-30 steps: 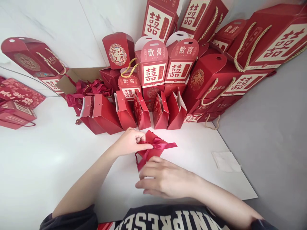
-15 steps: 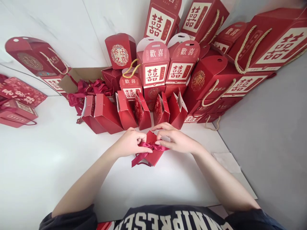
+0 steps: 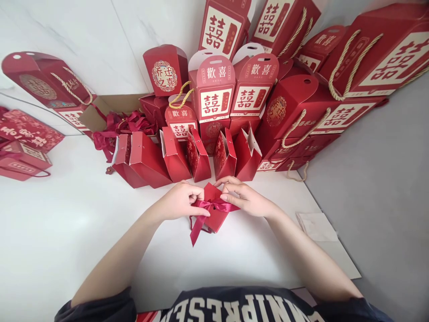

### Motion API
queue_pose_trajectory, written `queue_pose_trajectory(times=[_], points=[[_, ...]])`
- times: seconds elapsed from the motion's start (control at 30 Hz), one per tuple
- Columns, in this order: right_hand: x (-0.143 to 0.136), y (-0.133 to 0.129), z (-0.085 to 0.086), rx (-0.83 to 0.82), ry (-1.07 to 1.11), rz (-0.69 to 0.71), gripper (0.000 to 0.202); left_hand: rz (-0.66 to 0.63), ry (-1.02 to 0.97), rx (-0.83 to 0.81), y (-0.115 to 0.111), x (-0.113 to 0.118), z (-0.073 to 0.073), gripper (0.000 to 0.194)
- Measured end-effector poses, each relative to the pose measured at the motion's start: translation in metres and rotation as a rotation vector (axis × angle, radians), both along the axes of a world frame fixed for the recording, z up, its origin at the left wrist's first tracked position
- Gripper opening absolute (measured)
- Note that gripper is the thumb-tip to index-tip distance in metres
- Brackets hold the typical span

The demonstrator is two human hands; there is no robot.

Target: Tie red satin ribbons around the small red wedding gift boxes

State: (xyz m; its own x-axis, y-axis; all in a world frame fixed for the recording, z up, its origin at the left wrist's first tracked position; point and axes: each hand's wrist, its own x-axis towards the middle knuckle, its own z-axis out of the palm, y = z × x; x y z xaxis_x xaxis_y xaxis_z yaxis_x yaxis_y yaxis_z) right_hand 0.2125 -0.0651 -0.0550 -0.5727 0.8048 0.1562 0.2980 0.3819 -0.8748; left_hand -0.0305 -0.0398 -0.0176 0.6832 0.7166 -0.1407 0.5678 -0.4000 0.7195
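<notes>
Head view: both hands meet over a small red box [image 3: 214, 210] lying on the white table [image 3: 60, 232], close to the person's chest. Left hand [image 3: 181, 200] is curled, its fingertips pinching the red ribbon [image 3: 214, 206] at the knot on the box's near-left side. Right hand [image 3: 246, 197] reaches in from the other side, its fingers closed on the ribbon's right end and resting against the top of the box. One loose ribbon tail [image 3: 197, 229] trails down off the box toward the person. Just beyond the hands stands a row of small red paper bags [image 3: 187, 154], open at the top and leaning against one another. Behind them rises a stack of larger red gift boxes [image 3: 216, 91] printed with Chinese characters, several with gold rope handles [image 3: 338, 67]. To the left, a brown carton [image 3: 100, 107] spills a tangle of red ribbons [image 3: 114, 127]. More red gift bags [image 3: 23, 134] lie at the far left edge. A white sheet of paper [image 3: 317, 226] rests on the table to the right, well apart from the hands.
</notes>
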Motion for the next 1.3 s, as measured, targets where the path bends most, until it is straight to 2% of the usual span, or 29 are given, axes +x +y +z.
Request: queue_pose_trajectory(times=[0.2,0.37,0.5,0.6,0.73,0.9,1.13,1.23,1.3], points=[[-0.002,-0.004,-0.001,-0.001,0.048,-0.047,0.020,-0.036,-0.058,-0.161,-0.002,-0.004,0.000,0.036],[-0.006,-0.009,0.006,0.139,0.063,-0.128,0.004,-0.033,-0.045,-0.286,-0.001,-0.005,0.001,0.038],[-0.008,-0.011,0.009,0.333,-0.005,-0.089,0.007,0.003,0.003,-0.242,0.000,-0.005,0.002,0.040],[-0.012,-0.013,0.009,0.381,-0.100,-0.101,0.001,0.028,0.060,-0.126,-0.001,-0.004,0.001,0.043],[-0.017,-0.017,0.009,0.325,-0.116,-0.145,0.014,0.047,0.112,-0.029,-0.004,-0.002,0.001,0.047],[-0.013,-0.016,0.011,0.191,-0.056,-0.158,0.031,0.034,0.106,-0.078,-0.004,-0.002,0.003,0.050],[-0.003,-0.011,0.005,0.108,-0.039,-0.193,0.039,0.030,0.142,-0.054,-0.002,-0.001,0.002,0.051],[0.014,-0.010,0.011,0.021,-0.109,-0.142,0.038,0.043,0.157,-0.067,0.000,-0.003,0.002,0.053],[0.031,-0.010,0.018,-0.088,-0.191,-0.053,0.036,0.052,0.157,-0.088,0.001,-0.004,0.003,0.053]])
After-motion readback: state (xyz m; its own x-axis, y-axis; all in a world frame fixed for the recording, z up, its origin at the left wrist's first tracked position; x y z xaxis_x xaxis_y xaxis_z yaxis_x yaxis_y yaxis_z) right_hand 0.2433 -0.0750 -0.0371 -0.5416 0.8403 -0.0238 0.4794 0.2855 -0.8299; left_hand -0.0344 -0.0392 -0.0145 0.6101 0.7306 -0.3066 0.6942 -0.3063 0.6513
